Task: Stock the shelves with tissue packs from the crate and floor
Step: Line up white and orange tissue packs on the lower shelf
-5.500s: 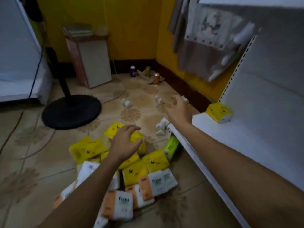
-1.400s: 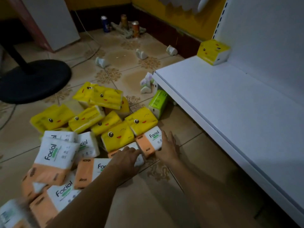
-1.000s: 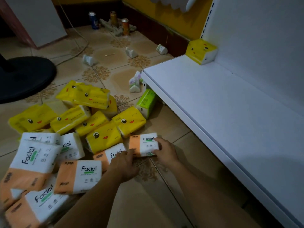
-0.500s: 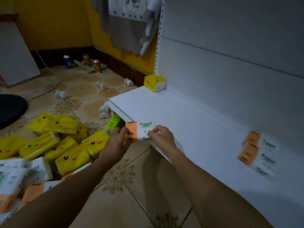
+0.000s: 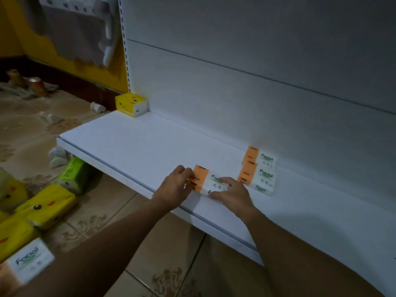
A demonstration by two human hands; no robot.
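Both my hands hold stacked orange-and-white Facial tissue packs (image 5: 206, 179) low over the white bottom shelf (image 5: 137, 146), near its front edge. My left hand (image 5: 174, 186) grips the orange end; my right hand (image 5: 232, 194) grips the white end. To the right, a short stack of matching Facial packs (image 5: 258, 170) stands against the shelf's back panel. One yellow duck-face pack (image 5: 131, 104) sits in the shelf's far left corner. More packs lie on the floor at left: yellow ones (image 5: 46, 205), a green one (image 5: 74, 175), and a Facial one (image 5: 29, 259).
The white back panel (image 5: 235, 82) rises behind the shelf. Small white objects (image 5: 97, 107) and cans (image 5: 36, 83) lie on the tiled floor by the yellow wall. Cloth hangs on that wall at top left (image 5: 75, 28).
I picked Facial packs from the floor pile with both hands and carried them up and right onto the shelf, close to the earlier stack. My view turned from the floor toward the shelf.
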